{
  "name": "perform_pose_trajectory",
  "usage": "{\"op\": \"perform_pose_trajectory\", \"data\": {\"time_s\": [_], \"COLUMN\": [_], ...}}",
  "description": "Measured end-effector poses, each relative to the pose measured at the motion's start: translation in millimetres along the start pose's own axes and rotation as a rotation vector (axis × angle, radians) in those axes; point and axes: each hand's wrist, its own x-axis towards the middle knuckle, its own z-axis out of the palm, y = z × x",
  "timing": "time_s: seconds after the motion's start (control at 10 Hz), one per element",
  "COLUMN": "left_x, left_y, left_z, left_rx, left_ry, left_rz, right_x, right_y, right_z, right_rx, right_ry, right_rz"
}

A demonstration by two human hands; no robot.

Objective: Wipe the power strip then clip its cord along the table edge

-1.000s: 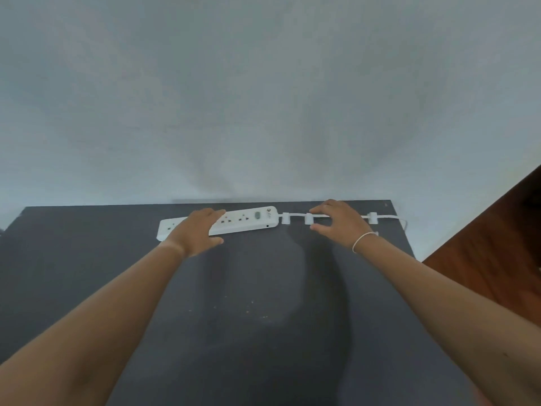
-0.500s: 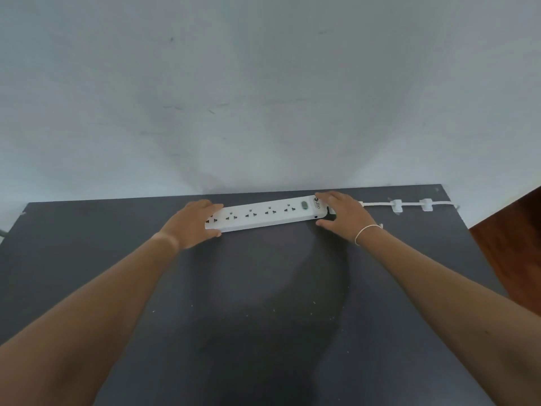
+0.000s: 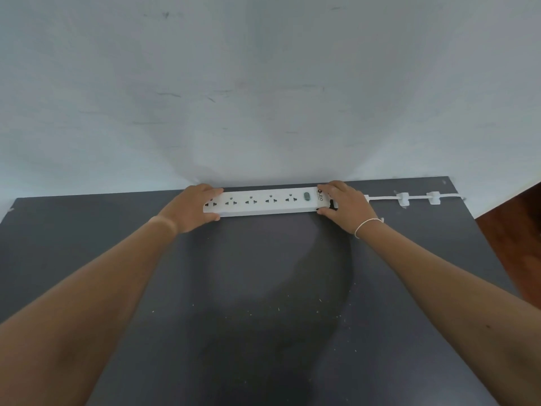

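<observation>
A long white power strip [image 3: 263,202] with several sockets and a grey switch lies along the far edge of the dark grey table [image 3: 263,288], close to the wall. My left hand [image 3: 191,209] grips its left end, fingers over the top and thumb at the front side. My right hand [image 3: 347,205] grips the right end the same way. The white cord [image 3: 383,197] runs right from the strip through two white clips [image 3: 402,198] [image 3: 434,197] stuck near the table's far edge.
A pale wall [image 3: 263,98] rises directly behind the table. Brown wooden floor [image 3: 515,230] shows past the table's right edge. Small light crumbs speckle the tabletop nearer to me.
Both hands shifted the power strip back towards the wall and squared it with the far edge. The right hand went from the cord clips to the strip's right end.
</observation>
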Motion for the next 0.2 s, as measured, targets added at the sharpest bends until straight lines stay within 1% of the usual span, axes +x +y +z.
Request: {"op": "perform_pose_trajectory", "data": {"time_s": [0.2], "left_x": [-6.3], "left_y": [5.6], "left_z": [-0.4], "left_rx": [0.009], "left_ry": [0.027], "left_rz": [-0.019], "right_x": [-5.1], "right_y": [0.4], "right_z": [-5.4], "right_rx": [0.040], "right_ry": [0.009], "right_rz": [-0.001]}}
